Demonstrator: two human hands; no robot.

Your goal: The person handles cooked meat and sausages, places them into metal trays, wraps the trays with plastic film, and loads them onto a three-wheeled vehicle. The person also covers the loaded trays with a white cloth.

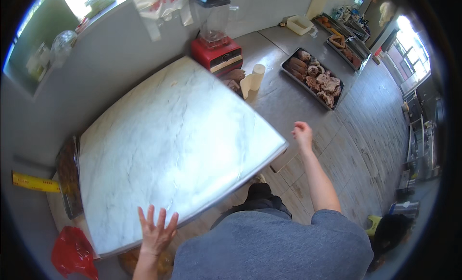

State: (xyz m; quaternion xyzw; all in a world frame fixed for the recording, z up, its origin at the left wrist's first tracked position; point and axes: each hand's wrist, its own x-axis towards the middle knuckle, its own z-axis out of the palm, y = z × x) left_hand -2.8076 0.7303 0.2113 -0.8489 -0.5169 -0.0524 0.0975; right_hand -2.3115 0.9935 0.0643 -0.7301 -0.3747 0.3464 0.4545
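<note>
A white marble-patterned tabletop (173, 146) with grey veins fills the space before me, its surface bare apart from a small speck. Over its front edge, near the left corner, is my left hand (157, 229), fingers spread and holding nothing. Whether it touches the surface cannot be told. My right hand (303, 135) is raised beside the right corner, apart from it. Its fingers are curled in, and nothing shows in them.
Behind the tabletop, a red-based blender (216, 50) and a cream roll (257, 77) stand on a metal counter (274, 103). A black tray (306, 86) holds browned meat pieces. At left are a red plastic bag (74, 253) and a covered tray (69, 179). Tiled floor (346, 153) lies right.
</note>
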